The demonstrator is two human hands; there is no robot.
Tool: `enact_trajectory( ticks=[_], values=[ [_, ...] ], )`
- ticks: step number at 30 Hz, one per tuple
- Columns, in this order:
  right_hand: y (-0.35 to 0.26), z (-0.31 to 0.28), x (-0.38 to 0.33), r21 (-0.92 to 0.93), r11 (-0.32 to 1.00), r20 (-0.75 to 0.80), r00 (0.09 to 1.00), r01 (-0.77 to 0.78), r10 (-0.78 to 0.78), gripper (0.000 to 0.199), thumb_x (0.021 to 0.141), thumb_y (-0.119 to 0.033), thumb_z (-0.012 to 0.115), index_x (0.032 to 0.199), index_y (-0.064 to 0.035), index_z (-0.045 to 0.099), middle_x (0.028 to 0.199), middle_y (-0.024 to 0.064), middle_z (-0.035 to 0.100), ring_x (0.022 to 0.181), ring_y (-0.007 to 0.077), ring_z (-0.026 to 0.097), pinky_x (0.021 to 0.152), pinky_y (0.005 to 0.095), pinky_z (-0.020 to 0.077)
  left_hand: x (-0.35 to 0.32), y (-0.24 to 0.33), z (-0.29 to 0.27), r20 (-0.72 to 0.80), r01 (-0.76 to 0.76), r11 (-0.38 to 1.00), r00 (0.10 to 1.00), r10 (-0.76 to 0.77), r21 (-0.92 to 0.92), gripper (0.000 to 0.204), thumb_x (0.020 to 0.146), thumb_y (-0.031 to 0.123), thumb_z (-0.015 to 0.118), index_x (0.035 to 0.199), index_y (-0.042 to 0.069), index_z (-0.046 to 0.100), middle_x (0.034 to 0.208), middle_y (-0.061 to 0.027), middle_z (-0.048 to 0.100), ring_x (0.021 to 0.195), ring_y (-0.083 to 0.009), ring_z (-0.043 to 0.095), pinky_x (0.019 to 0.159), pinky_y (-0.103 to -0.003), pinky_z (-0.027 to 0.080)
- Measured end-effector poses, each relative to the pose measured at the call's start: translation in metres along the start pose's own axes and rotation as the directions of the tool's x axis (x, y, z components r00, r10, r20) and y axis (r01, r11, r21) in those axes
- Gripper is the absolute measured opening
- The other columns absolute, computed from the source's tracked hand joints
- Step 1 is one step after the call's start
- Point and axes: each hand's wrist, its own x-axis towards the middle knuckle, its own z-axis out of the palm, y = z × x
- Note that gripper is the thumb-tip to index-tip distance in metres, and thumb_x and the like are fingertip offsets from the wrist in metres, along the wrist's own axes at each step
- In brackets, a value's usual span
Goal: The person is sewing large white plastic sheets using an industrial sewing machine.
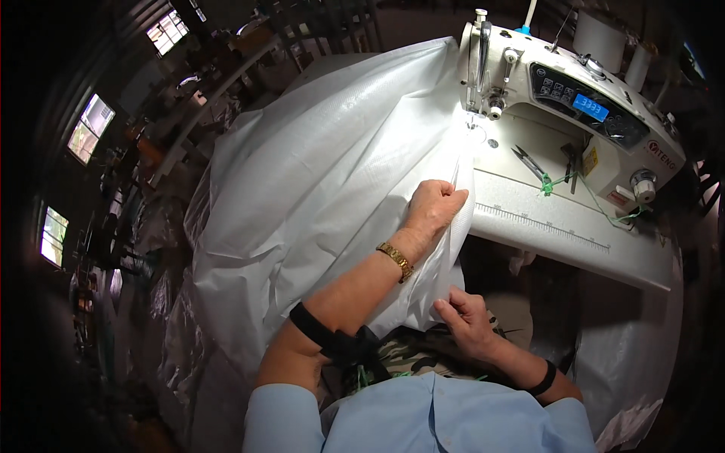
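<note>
White sheet (pixel 317 174): its folded edge runs from the lap up to the needle (pixel 474 124).
Left hand (pixel 434 205): fist closed on the edge, nearer the needle.
Right hand (pixel 468 321): fingers pinch the edge low down.

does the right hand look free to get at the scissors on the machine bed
Probably not at once: the right hand is pinching the white fabric's edge near the lap. The scissors lie uncovered on the sewing machine bed.
</note>
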Motion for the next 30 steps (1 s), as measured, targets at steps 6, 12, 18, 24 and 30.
enact_trajectory(
  ticks=[6,12,18,24,30],
  values=[
    [0.009,-0.003,-0.001,0.064,0.997,-0.028,0.998,0.053,-0.052,0.021,0.100,-0.014,0.054,0.094,0.0041,0.061,0.070,0.0046,0.055,0.065,0.0072,0.047,0.059,0.0260,0.0434,-0.005,0.017,0.005,0.073,0.170,0.982,0.984,-0.165,-0.077,0.018,0.084,0.012,0.069,0.070,0.002,0.062,0.064,0.0009,0.056,0.052,-0.0058,0.045,0.046,-0.024,0.036],
    [0.019,-0.017,0.009,0.128,0.991,-0.111,0.994,0.033,-0.019,0.017,0.099,-0.014,0.057,0.092,0.0021,0.060,0.083,0.0033,0.063,0.078,0.0065,0.056,0.073,0.0233,0.0475,0.004,0.005,0.005,0.012,0.071,0.997,0.997,-0.070,-0.028,0.017,0.079,0.007,0.069,0.067,0.005,0.057,0.062,0.0019,0.053,0.053,-0.0055,0.044,0.046,-0.024,0.035],
    [0.025,-0.017,0.032,0.173,0.977,-0.414,0.909,0.121,-0.040,0.020,0.099,-0.010,0.057,0.116,0.0010,0.054,0.106,0.0078,0.065,0.094,0.0109,0.060,0.085,0.0261,0.0497,0.004,0.022,-0.003,-0.074,-0.040,0.937,0.995,0.070,0.347,0.018,0.074,0.015,0.072,0.072,0.002,0.060,0.062,-0.0049,0.058,0.057,-0.0117,0.052,0.052,-0.030,0.042],
    [0.035,0.013,0.074,-0.093,0.995,-0.227,0.974,-0.042,0.020,0.060,0.091,-0.018,0.064,0.144,-0.0040,0.038,0.115,0.0147,0.064,0.101,0.0228,0.063,0.085,0.0375,0.0519,0.008,0.046,-0.020,-0.039,-0.190,0.860,0.971,0.236,0.474,0.014,0.073,0.017,0.067,0.074,0.003,0.064,0.075,-0.0185,0.067,0.076,-0.0363,0.066,0.073,-0.044,0.053],
    [0.060,0.109,0.177,0.679,0.732,0.381,0.822,0.061,-0.423,0.047,0.100,-0.020,0.056,0.143,-0.0032,0.044,0.148,0.0138,0.044,0.133,0.0256,0.045,0.113,0.0404,0.0353,0.020,0.084,-0.039,0.449,-0.587,0.297,0.788,0.421,0.753,0.006,0.074,0.005,0.062,0.073,0.000,0.065,0.069,-0.0197,0.065,0.069,-0.0344,0.067,0.066,-0.043,0.053]
  ],
)
